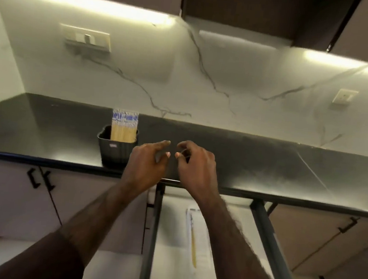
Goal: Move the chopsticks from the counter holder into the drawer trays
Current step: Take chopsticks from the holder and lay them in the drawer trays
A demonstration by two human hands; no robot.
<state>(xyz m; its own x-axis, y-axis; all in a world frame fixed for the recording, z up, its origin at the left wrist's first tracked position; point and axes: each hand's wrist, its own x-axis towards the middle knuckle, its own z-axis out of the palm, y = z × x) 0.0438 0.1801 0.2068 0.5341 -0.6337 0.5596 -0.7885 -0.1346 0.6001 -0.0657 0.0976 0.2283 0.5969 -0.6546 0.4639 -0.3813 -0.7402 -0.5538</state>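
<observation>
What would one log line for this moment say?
chopsticks in holder | one in drawer | left hand open | right hand grip unclear

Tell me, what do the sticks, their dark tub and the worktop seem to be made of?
Chopsticks: pale tan, probably bamboo or wood, tops in printed paper.
Tub: matte black with ribbed sides, likely plastic.
Worktop: glossy black, mirrors the lights, probably polished stone.

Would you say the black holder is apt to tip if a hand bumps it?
Probably somewhat: the holder looks tall for its base, and the chopsticks stand well above its rim. It also sits near the counter edge, so it might slide off.
</observation>
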